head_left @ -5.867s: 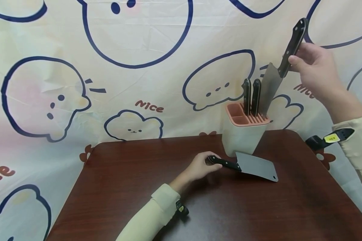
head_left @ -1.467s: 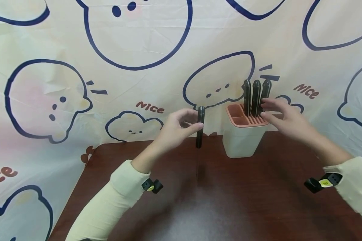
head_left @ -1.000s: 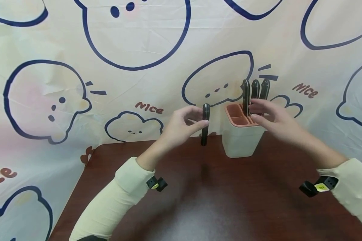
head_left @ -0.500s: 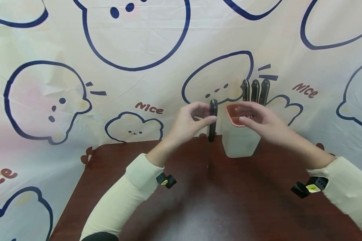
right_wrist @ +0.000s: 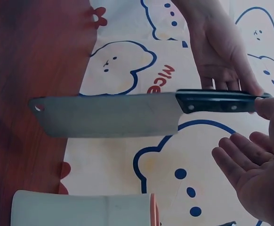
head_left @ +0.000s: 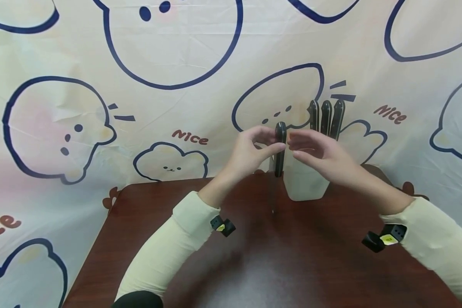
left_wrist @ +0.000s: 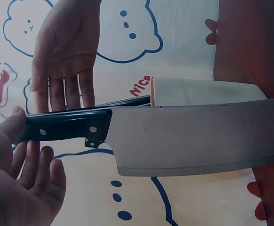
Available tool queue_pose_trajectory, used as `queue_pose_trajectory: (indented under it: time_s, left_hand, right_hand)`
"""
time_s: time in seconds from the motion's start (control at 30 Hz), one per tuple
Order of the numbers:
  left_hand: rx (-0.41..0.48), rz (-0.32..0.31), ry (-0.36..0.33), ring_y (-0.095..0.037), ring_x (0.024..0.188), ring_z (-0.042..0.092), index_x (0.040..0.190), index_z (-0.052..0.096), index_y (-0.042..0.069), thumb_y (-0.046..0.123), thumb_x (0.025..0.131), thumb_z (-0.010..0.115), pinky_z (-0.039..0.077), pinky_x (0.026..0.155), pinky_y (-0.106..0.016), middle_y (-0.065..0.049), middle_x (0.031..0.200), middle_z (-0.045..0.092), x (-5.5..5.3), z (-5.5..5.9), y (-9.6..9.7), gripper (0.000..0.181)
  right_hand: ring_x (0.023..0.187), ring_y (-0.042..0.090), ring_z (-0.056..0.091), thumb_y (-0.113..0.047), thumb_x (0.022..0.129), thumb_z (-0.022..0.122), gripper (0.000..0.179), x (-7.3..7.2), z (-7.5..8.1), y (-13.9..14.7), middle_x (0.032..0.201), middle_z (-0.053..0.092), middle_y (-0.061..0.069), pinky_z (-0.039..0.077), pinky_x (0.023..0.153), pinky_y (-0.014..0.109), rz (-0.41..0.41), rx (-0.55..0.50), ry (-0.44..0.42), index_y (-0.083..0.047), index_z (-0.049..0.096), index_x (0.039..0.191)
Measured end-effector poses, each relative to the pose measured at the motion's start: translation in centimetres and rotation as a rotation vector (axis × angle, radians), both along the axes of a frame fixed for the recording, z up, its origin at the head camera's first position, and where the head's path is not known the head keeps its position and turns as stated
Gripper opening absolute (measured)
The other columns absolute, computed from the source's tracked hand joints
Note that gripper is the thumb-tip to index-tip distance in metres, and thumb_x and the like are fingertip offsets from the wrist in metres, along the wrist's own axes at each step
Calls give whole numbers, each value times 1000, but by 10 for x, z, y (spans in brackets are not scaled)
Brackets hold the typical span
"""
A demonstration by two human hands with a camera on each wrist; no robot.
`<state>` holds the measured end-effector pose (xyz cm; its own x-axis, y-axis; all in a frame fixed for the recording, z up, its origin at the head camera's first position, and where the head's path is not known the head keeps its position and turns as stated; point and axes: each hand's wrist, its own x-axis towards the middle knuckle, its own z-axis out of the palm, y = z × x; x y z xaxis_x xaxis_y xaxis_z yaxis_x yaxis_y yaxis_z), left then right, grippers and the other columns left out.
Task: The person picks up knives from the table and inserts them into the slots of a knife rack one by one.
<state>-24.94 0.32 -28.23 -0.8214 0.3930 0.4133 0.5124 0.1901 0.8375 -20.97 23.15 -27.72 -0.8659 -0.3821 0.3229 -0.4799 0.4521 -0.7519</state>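
Note:
My left hand (head_left: 248, 149) pinches the black, riveted handle of a cleaver (head_left: 280, 152) between thumb and fingers. The blade hangs downward, nearly edge-on to the head view; its broad face (left_wrist: 193, 139) shows in the left wrist view. A hole near the tip appears in the right wrist view, on the cleaver (right_wrist: 108, 115). My right hand (head_left: 329, 158) is just right of the handle, fingers extended and not curled round it; whether its thumb touches is unclear. Behind that hand stands a pale knife holder (head_left: 306, 184), its orange top mostly hidden, with three black-handled knives (head_left: 326, 117) upright in it.
The holder stands near the far edge of a dark brown wooden table (head_left: 231, 265). Directly behind hangs a pale cloth (head_left: 169, 47) with blue cartoon outlines. Small black cameras (head_left: 223, 226) are worn at both cuffs.
Earlier my right hand lowered a knife into the holder and released it; the cleaver rose from the table. My left hand has since carried it rightward, while my right hand moved left towards it.

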Motion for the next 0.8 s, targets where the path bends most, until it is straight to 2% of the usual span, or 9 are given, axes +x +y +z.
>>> queue_pose_trajectory:
  time_s: [0.2,0.53,0.8]
  left_hand:
    - [30,-6,7,-15,97,63,117,71,10,22,91,79,53,85,-33,0,102,71,-1,2,8,30]
    - [72,-9,22,-13,98,65,116,72,8,20,91,79,51,88,-33,-2,103,74,-2,3,18,29]
    - [84,-12,26,-10,100,65,118,71,8,20,92,78,50,91,-31,-1,105,73,-2,3,25,29]
  right_hand:
    - [124,24,60,-16,101,66,48,0,-2,-5,136,60,8,48,96,15,0,-9,6,-11,50,146]
    - [124,26,61,-17,100,67,41,-1,-10,-7,132,60,7,48,94,17,-58,4,7,-7,53,138]
    - [114,23,67,-12,99,69,38,0,-11,-5,125,65,10,50,90,13,-87,-12,77,-4,57,133]
